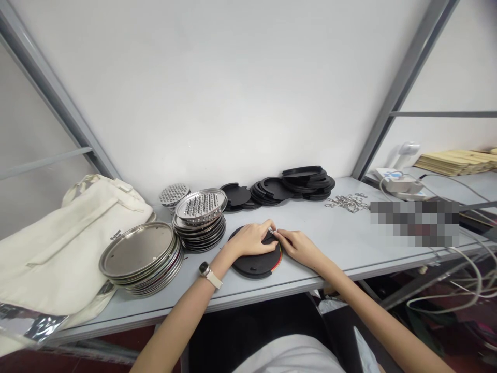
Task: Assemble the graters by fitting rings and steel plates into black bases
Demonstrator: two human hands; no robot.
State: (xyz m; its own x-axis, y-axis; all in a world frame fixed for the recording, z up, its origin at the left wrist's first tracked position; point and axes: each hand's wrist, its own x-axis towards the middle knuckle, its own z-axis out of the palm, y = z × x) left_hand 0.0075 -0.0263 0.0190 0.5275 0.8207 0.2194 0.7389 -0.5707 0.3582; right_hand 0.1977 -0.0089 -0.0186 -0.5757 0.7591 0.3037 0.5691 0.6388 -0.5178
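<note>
pinching metal piece (273, 231) in right hand (298, 247), resting left hand (252, 240), grip unclear, on black disc (248, 266) near surface's front edge (279, 290)

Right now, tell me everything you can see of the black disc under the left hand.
The black disc is round and matte, plastic or rubber by its look. A red and yellow strip shows along its right edge, and a dark mark near its front. It lies flat on the table, close to the front edge. The left hand lies across its far part; the right hand is at its right rim, contact unclear.
</note>
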